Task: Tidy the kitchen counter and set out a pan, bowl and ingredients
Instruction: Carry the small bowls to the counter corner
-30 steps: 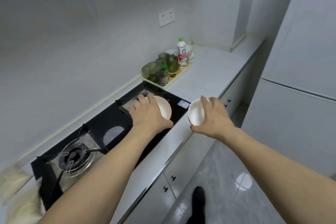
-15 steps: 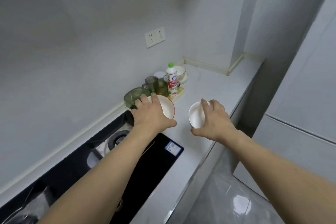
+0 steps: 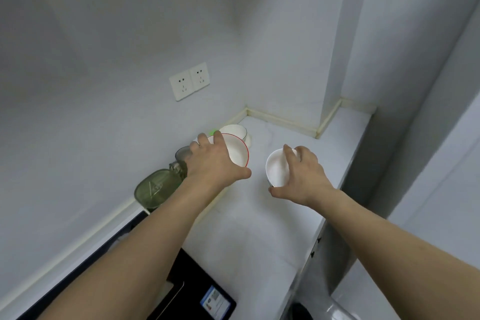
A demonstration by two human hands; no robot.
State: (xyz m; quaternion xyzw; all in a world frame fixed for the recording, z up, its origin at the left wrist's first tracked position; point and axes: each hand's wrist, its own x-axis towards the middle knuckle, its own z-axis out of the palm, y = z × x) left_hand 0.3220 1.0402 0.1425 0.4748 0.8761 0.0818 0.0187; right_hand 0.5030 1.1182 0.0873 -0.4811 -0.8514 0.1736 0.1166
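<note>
Spanning frame, counter (image 3: 259, 228): white marble, black hob (image 3: 192, 293) at near edge.
Left hand (image 3: 217, 163): gripped red-rimmed bowl (image 3: 237, 149), above counter by green glass jars (image 3: 155, 188).
Right hand (image 3: 302, 176): gripped plain white bowl (image 3: 278, 167), tilted, over counter.

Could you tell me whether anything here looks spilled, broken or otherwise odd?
Nothing looks spilled or broken. Both bowls are carried tilted: the left hand grips the red-rimmed bowl, the right hand the plain white bowl. Both look empty.
</note>
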